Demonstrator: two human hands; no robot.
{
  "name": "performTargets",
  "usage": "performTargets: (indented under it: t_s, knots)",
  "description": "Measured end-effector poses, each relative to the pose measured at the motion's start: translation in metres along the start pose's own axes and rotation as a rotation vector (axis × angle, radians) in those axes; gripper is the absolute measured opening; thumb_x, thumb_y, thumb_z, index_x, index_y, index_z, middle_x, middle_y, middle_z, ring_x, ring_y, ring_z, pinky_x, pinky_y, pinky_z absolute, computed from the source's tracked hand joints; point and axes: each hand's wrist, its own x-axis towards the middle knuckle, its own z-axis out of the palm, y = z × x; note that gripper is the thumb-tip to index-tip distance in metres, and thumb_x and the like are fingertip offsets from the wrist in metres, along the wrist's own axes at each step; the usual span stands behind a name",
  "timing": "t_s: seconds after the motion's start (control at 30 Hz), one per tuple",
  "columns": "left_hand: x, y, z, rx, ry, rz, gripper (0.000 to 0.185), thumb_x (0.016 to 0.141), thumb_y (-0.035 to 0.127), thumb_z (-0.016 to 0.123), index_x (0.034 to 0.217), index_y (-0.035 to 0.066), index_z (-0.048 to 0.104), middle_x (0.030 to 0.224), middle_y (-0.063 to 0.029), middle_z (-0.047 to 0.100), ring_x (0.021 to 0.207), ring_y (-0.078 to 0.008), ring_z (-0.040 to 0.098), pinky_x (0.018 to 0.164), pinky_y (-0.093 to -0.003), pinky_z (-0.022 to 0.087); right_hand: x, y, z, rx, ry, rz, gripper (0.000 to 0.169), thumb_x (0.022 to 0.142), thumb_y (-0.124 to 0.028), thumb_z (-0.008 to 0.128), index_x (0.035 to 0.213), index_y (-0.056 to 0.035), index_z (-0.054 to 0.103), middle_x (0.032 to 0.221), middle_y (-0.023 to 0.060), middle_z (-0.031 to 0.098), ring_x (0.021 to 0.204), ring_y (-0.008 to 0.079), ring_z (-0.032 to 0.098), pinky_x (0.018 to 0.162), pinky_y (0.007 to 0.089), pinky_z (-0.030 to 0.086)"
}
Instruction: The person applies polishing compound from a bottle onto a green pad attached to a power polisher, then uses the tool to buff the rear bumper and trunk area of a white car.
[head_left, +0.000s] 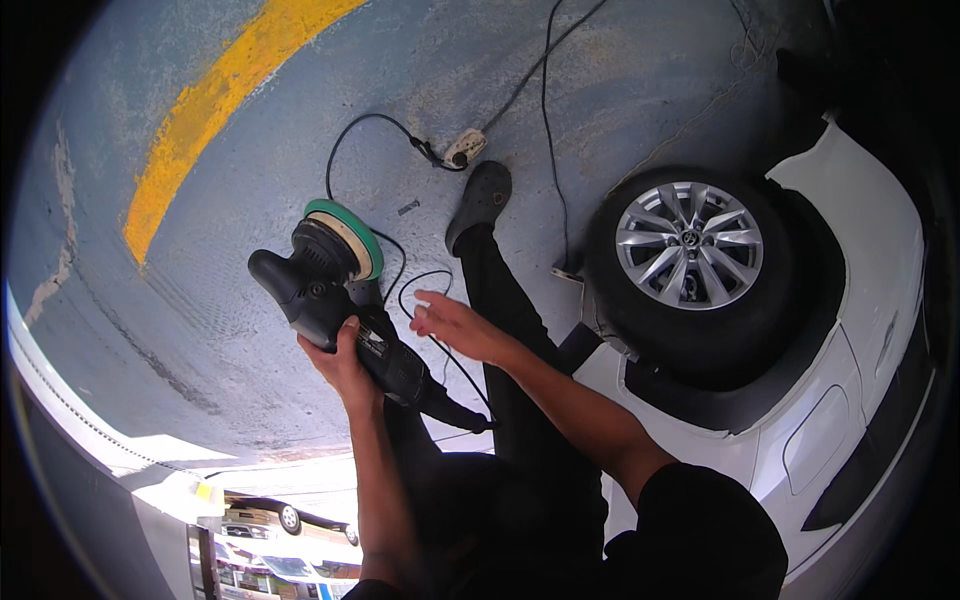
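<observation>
My left hand (349, 371) grips the body of a black electric car polisher (322, 300). A green foam pad (367, 240) on a pale backing faces right and upwards in the picture, away from the car floor area near my feet. My right hand (457, 326) hangs in the air to the right of the polisher, its fingers apart, with nothing in it. The polisher's black power cord (480, 394) leaves the handle end and loops behind my right hand. Part of the cord is hidden behind the tool and my legs.
A white car's rear panel (757, 450) and silver-spoked wheel (690, 240) are close on the right. A white socket block (465, 146) lies on the worn floor by my clog (484, 199). Black cables (546, 112) cross the floor. A yellow painted line (195, 120) curves at upper left.
</observation>
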Motion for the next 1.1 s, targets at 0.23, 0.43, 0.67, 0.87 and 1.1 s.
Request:
performTargets:
  t_s: [0.23, 0.43, 0.67, 0.87, 1.1]
  knots:
    - [-0.029, 0.073, -0.005, 0.116, -0.049, 0.21, 0.056, 0.087, 0.014, 0.078, 0.129, -0.002, 0.045, 0.111, -0.0134, 0.06, 0.089, -0.0206, 0.066, 0.077, -0.0343, 0.057, -0.142, -0.041, 0.15, -0.688, 0.44, -0.039, 0.108, 0.086, -0.03, 0.082, 0.165, -0.0049, 0.013, 0.107, 0.0238, 0.072, 0.09, 0.042, 0.071, 0.086, 0.0477, 0.056]
    - [-0.079, 0.103, -0.016, 0.179, -0.27, 0.203, 0.053, 0.087, 0.013, 0.078, 0.125, -0.002, 0.044, 0.11, -0.0128, 0.061, 0.091, -0.0198, 0.065, 0.081, -0.0354, 0.056, -0.205, -0.031, 0.197, -0.61, 0.619, -0.177, 0.11, 0.082, -0.02, 0.082, 0.166, -0.0083, 0.013, 0.105, 0.0228, 0.07, 0.082, 0.0418, 0.071, 0.073, 0.0496, 0.058]
    - [-0.141, 0.094, -0.028, 0.271, -0.457, 0.162, 0.056, 0.087, 0.011, 0.077, 0.128, -0.003, 0.042, 0.115, -0.0139, 0.06, 0.099, -0.0203, 0.063, 0.086, -0.0357, 0.054, -0.258, 0.008, 0.214, -0.533, 0.757, -0.214, 0.109, 0.081, -0.021, 0.081, 0.166, -0.0111, 0.015, 0.093, 0.0197, 0.073, 0.078, 0.0395, 0.073, 0.071, 0.0481, 0.059]
    - [-0.162, 0.068, -0.043, 0.401, -0.509, 0.15, 0.061, 0.085, 0.014, 0.079, 0.13, -0.005, 0.041, 0.121, -0.016, 0.057, 0.105, -0.0232, 0.062, 0.092, -0.0376, 0.052, -0.283, 0.042, 0.231, -0.458, 0.793, -0.183, 0.109, 0.082, -0.021, 0.081, 0.167, -0.0117, 0.013, 0.099, 0.0203, 0.072, 0.079, 0.0387, 0.073, 0.071, 0.0479, 0.06]
    - [-0.168, 0.049, -0.054, 0.425, -0.472, 0.205, 0.062, 0.084, 0.015, 0.08, 0.13, -0.005, 0.044, 0.116, -0.0152, 0.059, 0.1, -0.0232, 0.063, 0.088, -0.0377, 0.053, -0.284, 0.056, 0.238, -0.32, 0.838, -0.169, 0.108, 0.082, -0.023, 0.081, 0.166, -0.0102, 0.014, 0.106, 0.0205, 0.072, 0.081, 0.0386, 0.073, 0.074, 0.0489, 0.06]
